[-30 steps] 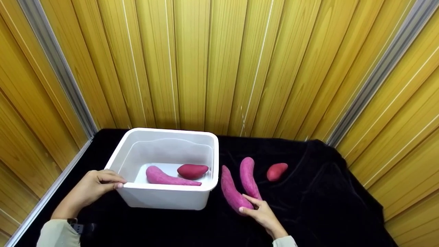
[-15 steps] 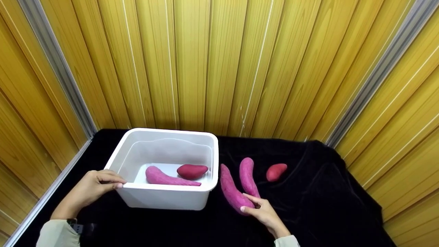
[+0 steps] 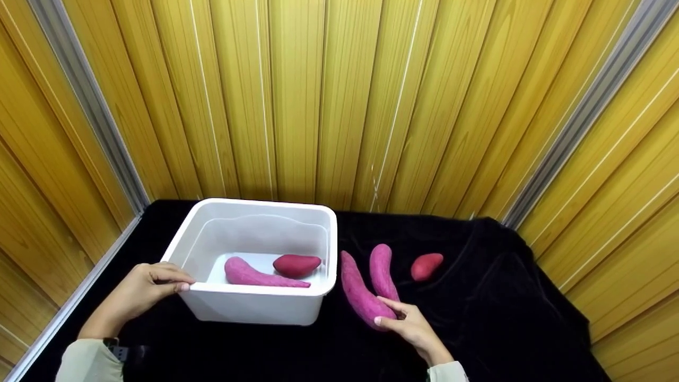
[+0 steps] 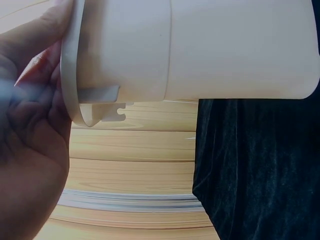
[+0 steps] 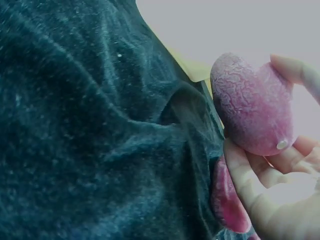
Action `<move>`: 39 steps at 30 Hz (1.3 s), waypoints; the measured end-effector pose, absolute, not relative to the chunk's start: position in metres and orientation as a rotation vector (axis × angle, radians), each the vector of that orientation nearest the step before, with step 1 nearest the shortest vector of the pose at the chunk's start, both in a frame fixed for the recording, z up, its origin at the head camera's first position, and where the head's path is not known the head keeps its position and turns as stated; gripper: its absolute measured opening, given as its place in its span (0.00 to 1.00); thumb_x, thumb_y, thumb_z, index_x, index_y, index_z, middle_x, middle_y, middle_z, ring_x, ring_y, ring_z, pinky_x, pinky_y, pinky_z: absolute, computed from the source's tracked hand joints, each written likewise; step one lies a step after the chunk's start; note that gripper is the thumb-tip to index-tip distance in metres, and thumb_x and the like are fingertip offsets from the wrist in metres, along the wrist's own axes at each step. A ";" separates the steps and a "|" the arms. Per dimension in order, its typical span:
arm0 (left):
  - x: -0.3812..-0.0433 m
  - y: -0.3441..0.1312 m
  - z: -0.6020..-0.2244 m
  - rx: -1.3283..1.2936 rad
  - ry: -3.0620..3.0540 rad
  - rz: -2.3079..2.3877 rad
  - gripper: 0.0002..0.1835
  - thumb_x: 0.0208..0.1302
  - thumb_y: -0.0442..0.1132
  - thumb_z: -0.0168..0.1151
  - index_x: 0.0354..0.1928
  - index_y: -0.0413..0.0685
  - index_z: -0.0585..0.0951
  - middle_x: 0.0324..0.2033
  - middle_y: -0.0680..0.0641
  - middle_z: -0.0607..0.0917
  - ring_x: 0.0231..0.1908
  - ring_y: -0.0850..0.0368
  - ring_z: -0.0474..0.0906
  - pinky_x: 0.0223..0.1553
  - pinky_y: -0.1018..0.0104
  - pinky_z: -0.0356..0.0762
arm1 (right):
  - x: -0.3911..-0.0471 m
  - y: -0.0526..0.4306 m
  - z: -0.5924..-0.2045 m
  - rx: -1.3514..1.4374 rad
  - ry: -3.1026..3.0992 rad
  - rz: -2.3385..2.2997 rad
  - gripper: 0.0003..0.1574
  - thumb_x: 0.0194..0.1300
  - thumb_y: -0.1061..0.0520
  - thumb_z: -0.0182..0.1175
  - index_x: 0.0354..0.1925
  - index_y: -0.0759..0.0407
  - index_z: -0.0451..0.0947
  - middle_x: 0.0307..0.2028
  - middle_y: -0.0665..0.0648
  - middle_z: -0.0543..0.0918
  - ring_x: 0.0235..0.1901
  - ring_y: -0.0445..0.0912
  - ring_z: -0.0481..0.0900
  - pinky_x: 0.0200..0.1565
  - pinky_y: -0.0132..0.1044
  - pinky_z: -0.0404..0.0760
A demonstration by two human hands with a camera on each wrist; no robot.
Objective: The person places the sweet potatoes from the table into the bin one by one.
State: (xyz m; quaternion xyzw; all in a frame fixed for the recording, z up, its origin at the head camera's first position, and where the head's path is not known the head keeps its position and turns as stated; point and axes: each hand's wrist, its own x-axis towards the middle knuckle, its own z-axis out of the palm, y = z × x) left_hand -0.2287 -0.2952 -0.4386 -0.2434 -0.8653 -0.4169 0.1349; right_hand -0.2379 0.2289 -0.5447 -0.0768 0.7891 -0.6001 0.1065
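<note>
Left grip (image 3: 146,289) pinches the white bin (image 3: 265,289) at eight o'clock; right grip (image 3: 414,324), curled round one sweet potato (image 3: 361,296), should maintain even pressure

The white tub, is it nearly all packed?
Under half, I'd guess. Done: a pink sweet potato and a red one lie inside the white tub. In hand: the right hand grips a second pink one, while the left hand holds the tub's rim. Probably left: a third pink one and another red one on the black cloth.
</note>
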 end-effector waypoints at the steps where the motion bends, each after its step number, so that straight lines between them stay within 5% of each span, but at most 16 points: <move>1: -0.229 -0.295 -0.439 -0.705 -2.506 -1.212 0.07 0.49 0.28 0.71 0.30 0.47 0.89 0.30 0.56 0.87 0.37 0.77 0.75 0.39 0.88 0.70 | -0.238 0.229 -0.544 -0.229 2.317 -1.772 0.37 0.58 0.54 0.68 0.64 0.60 0.71 0.61 0.65 0.75 0.56 0.47 0.74 0.53 0.28 0.73; 23: -0.229 -0.295 -0.440 -0.712 -2.499 -1.239 0.07 0.49 0.28 0.71 0.30 0.46 0.89 0.31 0.55 0.88 0.36 0.76 0.76 0.38 0.86 0.71 | -0.241 0.235 -0.516 -0.255 2.323 -1.785 0.36 0.58 0.55 0.68 0.63 0.61 0.71 0.59 0.65 0.76 0.54 0.46 0.76 0.54 0.30 0.74; 31: -0.229 -0.296 -0.440 -0.705 -2.510 -1.236 0.06 0.49 0.28 0.71 0.30 0.45 0.89 0.31 0.55 0.87 0.36 0.76 0.75 0.38 0.86 0.72 | -0.245 0.235 -0.502 -0.231 2.334 -1.766 0.37 0.57 0.56 0.69 0.63 0.61 0.71 0.51 0.61 0.81 0.41 0.40 0.77 0.43 0.31 0.77; 39: -0.229 -0.295 -0.439 -0.688 -2.508 -1.221 0.06 0.49 0.28 0.72 0.29 0.47 0.89 0.30 0.56 0.87 0.36 0.76 0.75 0.39 0.87 0.70 | -0.248 0.239 -0.487 -0.276 2.343 -1.768 0.36 0.57 0.56 0.69 0.63 0.62 0.72 0.56 0.63 0.80 0.49 0.43 0.79 0.51 0.29 0.76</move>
